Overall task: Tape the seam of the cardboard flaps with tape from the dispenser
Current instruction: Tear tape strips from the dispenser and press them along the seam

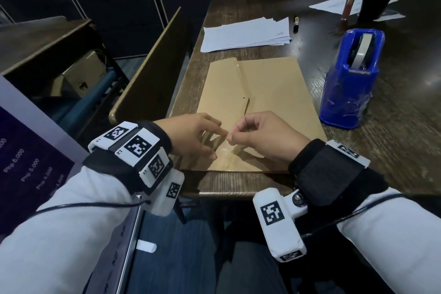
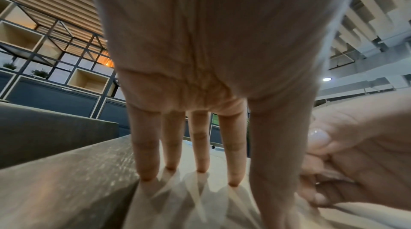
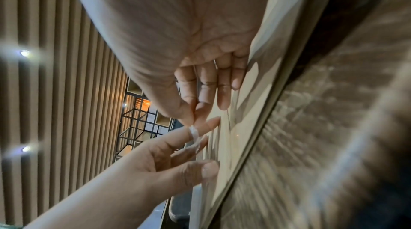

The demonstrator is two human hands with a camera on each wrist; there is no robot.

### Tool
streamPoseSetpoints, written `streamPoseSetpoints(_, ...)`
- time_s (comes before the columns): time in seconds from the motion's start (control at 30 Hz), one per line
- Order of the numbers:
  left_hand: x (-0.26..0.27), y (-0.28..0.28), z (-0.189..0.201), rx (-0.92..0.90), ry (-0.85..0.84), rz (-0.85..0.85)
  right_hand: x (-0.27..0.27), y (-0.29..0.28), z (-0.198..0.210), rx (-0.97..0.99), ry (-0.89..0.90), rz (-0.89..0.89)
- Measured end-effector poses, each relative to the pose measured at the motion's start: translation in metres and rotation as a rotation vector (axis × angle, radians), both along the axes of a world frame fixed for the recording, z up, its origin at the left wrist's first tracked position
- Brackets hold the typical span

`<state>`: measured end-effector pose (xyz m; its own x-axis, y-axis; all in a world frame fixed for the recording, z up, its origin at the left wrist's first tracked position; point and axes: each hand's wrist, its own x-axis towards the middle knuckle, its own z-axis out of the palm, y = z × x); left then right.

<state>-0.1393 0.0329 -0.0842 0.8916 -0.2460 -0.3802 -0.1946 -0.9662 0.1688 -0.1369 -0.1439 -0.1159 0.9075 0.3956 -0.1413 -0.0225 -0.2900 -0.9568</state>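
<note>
A flat brown cardboard (image 1: 274, 93) lies on the desk with its flap seam (image 1: 247, 102) running away from me; glossy tape covers the seam's far end and near end. The blue tape dispenser (image 1: 348, 83) stands to its right. My right hand (image 1: 238, 136) hovers over the near end of the seam, thumb and index finger pinching a short piece of clear tape (image 3: 193, 133). The tape's other end sticks to the index finger of my left hand (image 1: 202, 136). The left hand's fingers (image 2: 201, 153) are straight and spread, tips touching the cardboard (image 2: 177, 206).
A stack of white paper (image 1: 245, 33) and a marker (image 1: 296, 23) lie beyond the cardboard. More sheets and a dark plant pot (image 1: 374, 0) stand at the far right. A wooden divider (image 1: 152, 64) borders the desk's left side. The desk's front edge (image 1: 226, 188) is just below my wrists.
</note>
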Motion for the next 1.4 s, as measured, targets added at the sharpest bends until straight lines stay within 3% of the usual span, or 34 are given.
streamPoseSetpoints(0.2,0.000,0.010,-0.004,-0.017,0.033,0.017,-0.007,0.009,-0.005,-0.017,-0.080,-0.012)
streamPoseSetpoints(0.43,-0.010,0.008,-0.009,-0.013,-0.065,-0.074,-0.011,0.007,-0.009,0.005,-0.043,-0.003)
streamPoseSetpoints(0.77,-0.014,0.011,-0.011,-0.004,-0.073,-0.106,-0.010,0.007,-0.001,-0.054,-0.128,-0.023)
streamPoseSetpoints(1.07,-0.014,0.015,-0.012,-0.032,-0.025,-0.096,-0.010,0.006,-0.005,-0.052,-0.039,0.023)
streamPoseSetpoints(1.4,-0.015,0.016,-0.012,-0.050,0.007,-0.075,-0.011,0.009,-0.007,-0.093,-0.062,0.044)
